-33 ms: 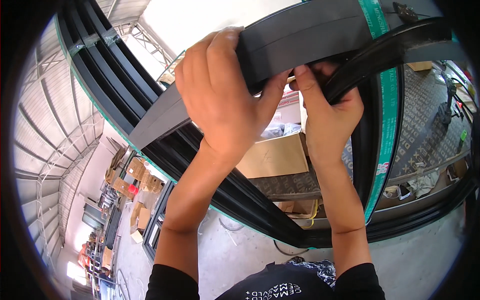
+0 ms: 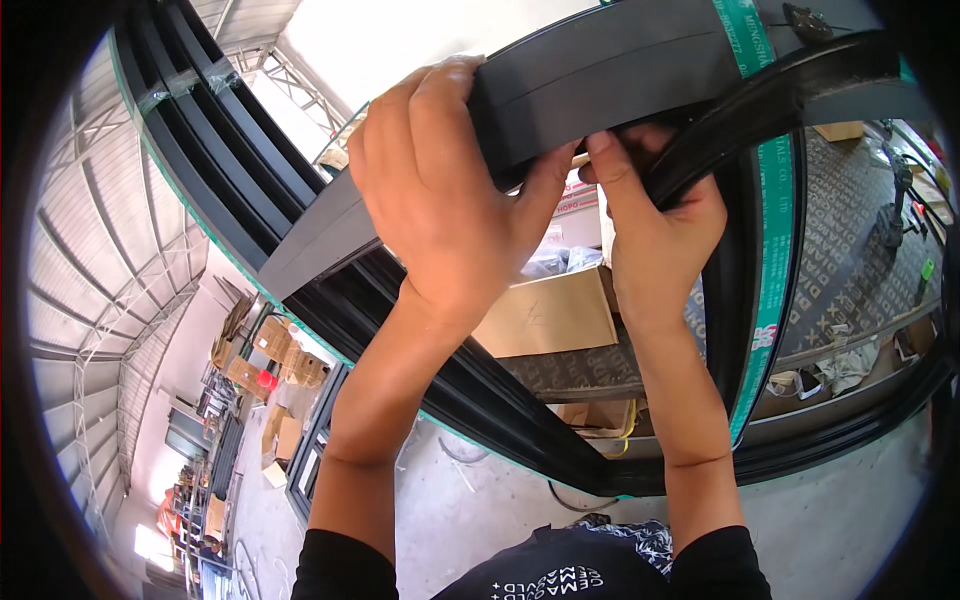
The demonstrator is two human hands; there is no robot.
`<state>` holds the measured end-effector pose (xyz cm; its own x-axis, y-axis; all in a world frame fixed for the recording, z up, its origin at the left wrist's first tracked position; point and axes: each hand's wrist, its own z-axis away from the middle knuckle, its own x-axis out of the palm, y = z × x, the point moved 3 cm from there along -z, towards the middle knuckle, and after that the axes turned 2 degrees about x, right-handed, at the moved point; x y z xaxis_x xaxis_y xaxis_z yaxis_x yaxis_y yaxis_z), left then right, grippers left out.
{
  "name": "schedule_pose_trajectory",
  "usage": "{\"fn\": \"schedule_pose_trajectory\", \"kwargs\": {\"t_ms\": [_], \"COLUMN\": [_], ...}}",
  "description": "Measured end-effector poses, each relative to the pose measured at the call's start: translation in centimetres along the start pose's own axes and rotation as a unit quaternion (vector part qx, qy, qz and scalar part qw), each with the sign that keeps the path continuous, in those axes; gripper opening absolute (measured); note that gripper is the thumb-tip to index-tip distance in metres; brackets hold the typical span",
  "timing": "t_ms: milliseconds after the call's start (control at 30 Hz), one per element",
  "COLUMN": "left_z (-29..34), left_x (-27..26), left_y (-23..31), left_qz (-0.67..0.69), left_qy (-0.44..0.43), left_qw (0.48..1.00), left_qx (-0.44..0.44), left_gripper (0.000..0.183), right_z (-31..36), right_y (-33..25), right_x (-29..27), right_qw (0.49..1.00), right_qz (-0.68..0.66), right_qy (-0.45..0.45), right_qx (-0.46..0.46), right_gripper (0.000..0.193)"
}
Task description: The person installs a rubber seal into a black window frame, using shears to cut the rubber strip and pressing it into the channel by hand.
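Left hand [image 2: 440, 190] clamps the dark frame bar [image 2: 600, 80] overhead; right hand [image 2: 655, 215] pinches the black rubber gasket [image 2: 770, 95] at its groove. Hold bar steady, press gasket in progressively, no twisting.

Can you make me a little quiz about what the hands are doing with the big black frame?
1. True or false: the left hand grips the top of the black frame bar.
2. What do the right hand fingertips pinch? A) a black rubber strip B) a red cup C) a hammer
3. Fill in: below the hands sits a brown ______ box.

Key: 1 true; 2 A; 3 cardboard
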<state>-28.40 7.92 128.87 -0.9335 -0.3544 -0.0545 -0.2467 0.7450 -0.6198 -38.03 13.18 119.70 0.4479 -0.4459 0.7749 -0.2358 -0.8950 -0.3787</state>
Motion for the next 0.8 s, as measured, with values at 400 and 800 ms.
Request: {"fn": "schedule_pose_trajectory", "kwargs": {"t_ms": [400, 800], "left_z": [-2.2, 1.2], "left_x": [1.8, -3.8], "left_y": [1.9, -3.7], "left_qz": [0.017, 0.011], "left_qy": [0.02, -0.153], "left_qw": [1.0, 0.987], "left_qx": [0.004, 0.049], "left_gripper": [0.062, 0.071], "right_z": [0.2, 2.0], "right_y": [0.4, 0.1], "right_x": [-0.8, -0.6], "right_qw": [0.999, 0.998], "right_qz": [0.005, 0.029], "right_qy": [0.048, 0.021], "right_qx": [-0.006, 0.059], "right_gripper": [0.015, 0.014]}}
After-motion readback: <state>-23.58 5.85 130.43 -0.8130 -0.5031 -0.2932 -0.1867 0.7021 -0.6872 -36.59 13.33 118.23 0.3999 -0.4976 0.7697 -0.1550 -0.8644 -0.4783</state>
